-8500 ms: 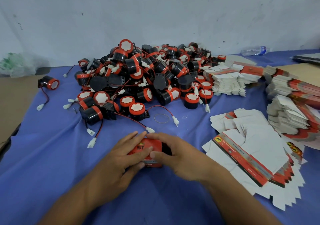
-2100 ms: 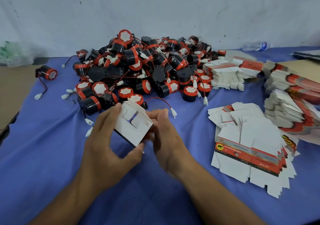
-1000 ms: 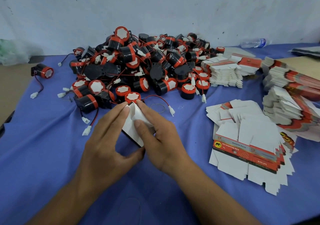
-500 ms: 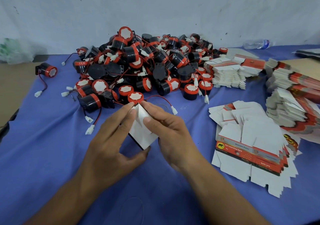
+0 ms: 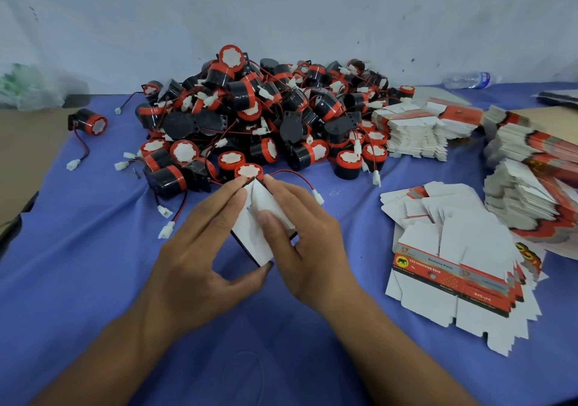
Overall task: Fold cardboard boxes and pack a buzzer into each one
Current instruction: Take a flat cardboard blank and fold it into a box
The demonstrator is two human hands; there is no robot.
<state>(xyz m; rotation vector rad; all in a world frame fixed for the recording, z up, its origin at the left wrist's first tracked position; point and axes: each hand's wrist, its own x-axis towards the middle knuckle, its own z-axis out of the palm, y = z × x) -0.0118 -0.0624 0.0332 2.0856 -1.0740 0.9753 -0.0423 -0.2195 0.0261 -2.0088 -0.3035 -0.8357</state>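
Left hand [image 5: 200, 249] brackets the cardboard box [image 5: 248, 238]: straight fingers lie along its upper left edge, and the thumb pinches the near corner. Right hand [image 5: 308, 241] is flat, with fingers laid along the right edge and thumb pressing the white flap face. The box sits tilted, corner toward the person, on the blue cloth [image 5: 93, 264], just in front of the buzzer pile [image 5: 266, 114]. One lone buzzer [image 5: 90, 122] lies apart at far left. Flat box blanks [image 5: 453, 268] lie fanned at right, with further stacks [image 5: 528, 171] behind them.
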